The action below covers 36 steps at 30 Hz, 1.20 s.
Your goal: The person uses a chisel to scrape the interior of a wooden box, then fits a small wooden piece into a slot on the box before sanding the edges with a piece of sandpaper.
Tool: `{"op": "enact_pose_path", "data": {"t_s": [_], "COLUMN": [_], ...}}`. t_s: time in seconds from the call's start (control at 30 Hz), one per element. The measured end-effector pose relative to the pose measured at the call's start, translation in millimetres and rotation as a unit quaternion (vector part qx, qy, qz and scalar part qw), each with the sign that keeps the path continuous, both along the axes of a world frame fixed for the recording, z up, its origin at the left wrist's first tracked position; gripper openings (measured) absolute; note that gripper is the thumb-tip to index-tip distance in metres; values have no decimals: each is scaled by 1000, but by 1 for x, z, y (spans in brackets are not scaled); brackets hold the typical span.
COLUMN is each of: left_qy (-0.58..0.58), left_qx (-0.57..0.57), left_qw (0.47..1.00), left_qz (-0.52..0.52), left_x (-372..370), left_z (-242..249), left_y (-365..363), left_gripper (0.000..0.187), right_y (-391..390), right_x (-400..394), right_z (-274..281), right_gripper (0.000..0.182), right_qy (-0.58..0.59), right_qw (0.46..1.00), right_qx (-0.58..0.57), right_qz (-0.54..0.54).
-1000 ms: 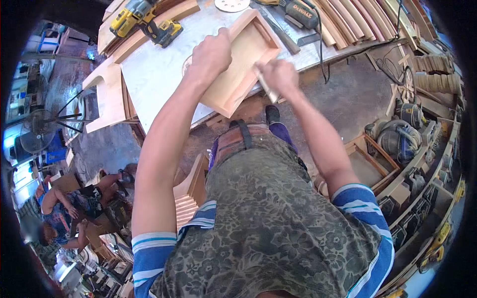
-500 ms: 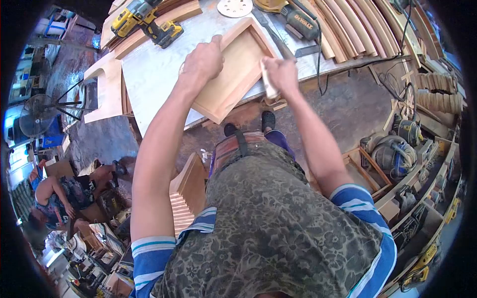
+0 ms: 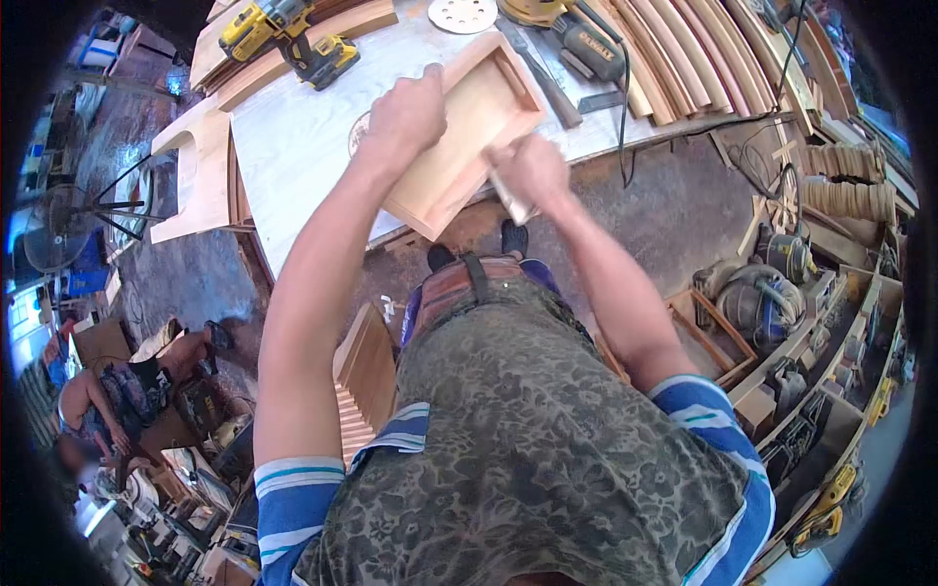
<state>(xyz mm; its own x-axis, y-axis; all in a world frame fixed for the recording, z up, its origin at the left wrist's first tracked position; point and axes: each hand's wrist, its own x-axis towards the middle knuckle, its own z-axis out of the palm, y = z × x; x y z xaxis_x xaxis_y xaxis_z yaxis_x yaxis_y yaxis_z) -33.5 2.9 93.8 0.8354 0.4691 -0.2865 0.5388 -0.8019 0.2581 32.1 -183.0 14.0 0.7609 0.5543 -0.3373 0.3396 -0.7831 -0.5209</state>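
A shallow wooden tray (image 3: 469,127), open side up, lies at an angle over the front edge of the white-topped bench (image 3: 293,146). My left hand (image 3: 404,115) is closed over the tray's left wall and steadies it. Against the outer face of the right wall, my right hand (image 3: 532,174) presses a pale, flat pad that looks like folded sandpaper (image 3: 512,200). Motion blurs this hand, and its fingers cover most of the pad. A round sanding disc (image 3: 360,132) is partly hidden behind my left wrist.
On the bench are a yellow drill (image 3: 293,44), a perforated sanding disc (image 3: 462,14), a chisel (image 3: 555,93) and a corded DeWalt sander (image 3: 586,47). Curved wooden strips (image 3: 674,54) are stacked at right. A person (image 3: 117,400) sits at lower left. Tool shelves (image 3: 821,400) line the right.
My right hand has slid toward me and to the left along the tray's right wall, with the sandpaper. My left hand keeps its hold; the tray has hardly moved.
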Motion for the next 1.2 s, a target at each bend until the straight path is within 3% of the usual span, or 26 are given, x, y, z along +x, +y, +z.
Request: {"op": "enact_pose_path", "data": {"t_s": [0.17,0.27,0.37,0.43,0.5,0.57,0.67,0.7,0.83,0.9,1.03,1.1,1.2], "left_qy": [-39,-87,-117,-119,-121,-126,-129,-131,-137,-119,-130,-122,-145], "left_qx": [34,41,54,50,45,61,63,60,66,65,60,56,70], "left_qw": [998,995,991,992,992,990,989,989,988,991,990,991,987], "left_qz": [-19,-27,-27,-14,-5,-14,-18,-16,-9,-15,-8,0,-1], "left_x": [-4,-7,-10,-11,-9,-11,-11,-10,-8,-9,-9,-8,-11], "left_z": [3,-2,-4,-3,-3,-5,-5,-6,-7,-8,-5,-5,-3], "left_y": [-18,-23,-30,-33,-33,-36,-35,-37,-36,-38,-42,-44,-43], "left_gripper": [41,35,33,35,37,42,45,45,49,54,44,44,42], "right_y": [25,17,17,21,29,30,21,20,25,35,29,23,19], "right_x": [-49,-2,30,-7,-51,-57,-7,13,-40,-78,-34,6,-16], "right_z": [31,23,24,4,11,36,38,37,11,16,45,47,5], "right_gripper": [55,56,55,51,42,40,38,36,35,35,36,37,39], "right_qy": [30,-17,-76,-100,-93,-63,-102,-118,-66,-65,-83,-111,-101], "right_qw": [985,994,988,991,985,982,992,982,992,971,971,982,979], "right_qx": [-112,-104,-133,-65,-99,-118,-67,-135,-84,-124,-160,-137,-125], "right_qz": [124,38,35,54,105,131,36,53,67,193,155,64,128]}}
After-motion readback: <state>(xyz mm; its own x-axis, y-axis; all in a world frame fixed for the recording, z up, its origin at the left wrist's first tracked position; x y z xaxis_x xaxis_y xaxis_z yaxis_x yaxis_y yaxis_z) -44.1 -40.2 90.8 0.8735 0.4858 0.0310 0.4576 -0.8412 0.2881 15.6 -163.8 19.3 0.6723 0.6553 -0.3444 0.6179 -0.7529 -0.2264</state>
